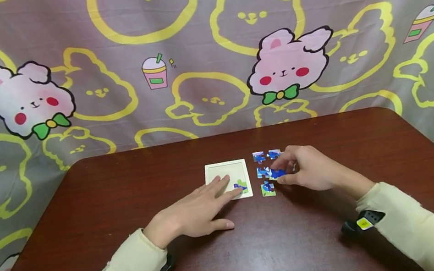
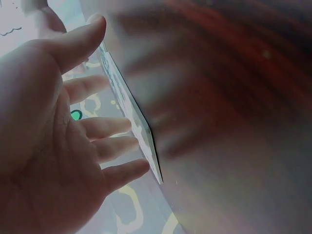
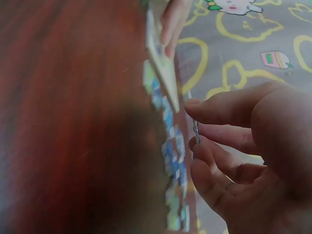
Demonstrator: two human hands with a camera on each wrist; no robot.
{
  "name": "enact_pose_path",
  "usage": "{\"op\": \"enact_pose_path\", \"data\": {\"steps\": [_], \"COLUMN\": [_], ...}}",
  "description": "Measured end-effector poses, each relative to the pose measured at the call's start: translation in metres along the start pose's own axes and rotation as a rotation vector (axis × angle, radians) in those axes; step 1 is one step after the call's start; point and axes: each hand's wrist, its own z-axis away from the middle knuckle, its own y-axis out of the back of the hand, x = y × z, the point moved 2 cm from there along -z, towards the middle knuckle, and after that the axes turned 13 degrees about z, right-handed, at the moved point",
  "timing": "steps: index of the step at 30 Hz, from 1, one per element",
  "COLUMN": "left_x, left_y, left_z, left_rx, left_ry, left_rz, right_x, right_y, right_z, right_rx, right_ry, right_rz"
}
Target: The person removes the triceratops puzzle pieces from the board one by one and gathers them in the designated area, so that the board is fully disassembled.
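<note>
A square, pale puzzle tray point(image 1: 226, 164) lies on the table, with a green and purple jigsaw piece point(image 1: 242, 184) in its near right corner. My left hand point(image 1: 196, 211) spreads its straight fingers over the tray, the index fingertip at that piece. In the left wrist view, the fingers point(image 2: 116, 126) reach along the tray's edge point(image 2: 148, 141). Just right of the tray, my right hand point(image 1: 311, 167) pinches a blue jigsaw piece point(image 1: 276, 174); in the right wrist view this piece point(image 3: 196, 130) appears edge-on between thumb and fingers, off the table.
Several loose jigsaw pieces point(image 1: 268, 188) in blue, purple and green lie in rows right of the tray, partly hidden by my right hand. The dark brown table point(image 1: 143, 173) ends at a patterned curtain point(image 1: 205, 53) behind.
</note>
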Motion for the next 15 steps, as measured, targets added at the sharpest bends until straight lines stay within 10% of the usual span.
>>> {"op": "enact_pose_path", "data": {"steps": [15], "left_x": [0.003], "left_y": [0.0], "left_z": [-0.007], "left_rx": [-0.027], "left_ry": [0.079], "left_rz": [-0.022], "right_x": [0.017], "right_y": [-0.01], "right_z": [0.028], "right_rx": [-0.017], "right_ry": [0.103], "right_rz": [0.038]}}
